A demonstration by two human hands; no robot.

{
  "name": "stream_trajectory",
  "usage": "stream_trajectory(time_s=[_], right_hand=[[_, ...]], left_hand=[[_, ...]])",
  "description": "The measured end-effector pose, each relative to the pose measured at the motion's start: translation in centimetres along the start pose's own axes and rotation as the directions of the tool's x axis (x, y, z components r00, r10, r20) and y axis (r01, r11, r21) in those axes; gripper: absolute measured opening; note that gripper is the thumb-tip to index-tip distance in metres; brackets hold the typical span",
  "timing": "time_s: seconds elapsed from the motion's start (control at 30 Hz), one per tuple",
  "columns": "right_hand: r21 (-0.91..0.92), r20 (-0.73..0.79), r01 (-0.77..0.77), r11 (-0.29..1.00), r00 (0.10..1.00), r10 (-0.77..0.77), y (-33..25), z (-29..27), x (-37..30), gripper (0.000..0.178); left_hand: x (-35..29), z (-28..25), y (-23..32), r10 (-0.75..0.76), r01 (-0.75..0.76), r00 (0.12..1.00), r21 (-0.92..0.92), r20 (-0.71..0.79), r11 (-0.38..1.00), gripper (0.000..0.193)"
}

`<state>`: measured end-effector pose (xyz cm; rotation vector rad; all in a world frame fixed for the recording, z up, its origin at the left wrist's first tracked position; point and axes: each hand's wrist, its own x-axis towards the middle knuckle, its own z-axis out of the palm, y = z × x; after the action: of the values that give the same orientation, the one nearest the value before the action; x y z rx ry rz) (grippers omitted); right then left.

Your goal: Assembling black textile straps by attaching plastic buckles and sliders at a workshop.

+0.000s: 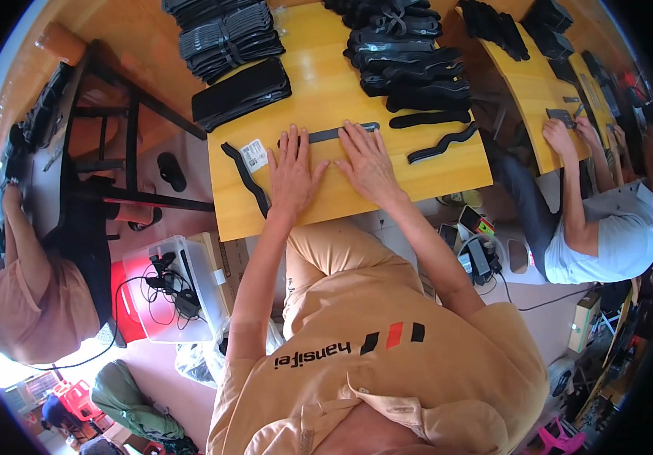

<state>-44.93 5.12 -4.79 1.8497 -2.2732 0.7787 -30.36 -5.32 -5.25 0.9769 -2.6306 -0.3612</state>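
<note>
A dark grey flat strip (323, 136) lies crosswise on the yellow table (319, 68) in front of me. My left hand (293, 173) rests flat over its left end, fingers stretched out. Over the right part of the strip my right hand (370, 165) lies flat with fingers extended, the strip's rounded tip showing beyond them. Beside my left hand are a white printed label (253, 155) and a wavy black fabric band (246, 179). To the right of my right hand, another curved black band (442, 142) lies near the table edge.
Bundled black strips (228, 45) and a flat black pile (241, 92) stand at the far left; heaped black bands (410, 64) lie far right. Co-workers sit at both sides, one at another yellow table (523, 98). A clear plastic bin (182, 303) with cables stands lower left.
</note>
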Motion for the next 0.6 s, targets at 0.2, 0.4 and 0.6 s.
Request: stream_trajectory(time_s=[0.2,0.4,0.6], right_hand=[[-0.048,0.097,-0.06,0.997,0.993,0.064,1.7,0.5,-0.9,0.056],[-0.034,0.035,-0.075,0.997,0.996,0.076,2.2,-0.4,-1.3,0.054],[0.024,-0.198,0.038,0.999,0.98,-0.033,1.5,-1.8,-1.8,0.032]], left_hand=[[-0.2,0.2,-0.3,0.002,-0.006,0.997,0.056,0.073,0.998,0.07],[-0.2,-1.1,-0.2,-0.014,0.016,0.997,-0.038,0.071,0.999,0.063],[0.7,-15.2,8.4,0.339,-0.446,0.895,-0.618,-0.291,0.647,0.036]])
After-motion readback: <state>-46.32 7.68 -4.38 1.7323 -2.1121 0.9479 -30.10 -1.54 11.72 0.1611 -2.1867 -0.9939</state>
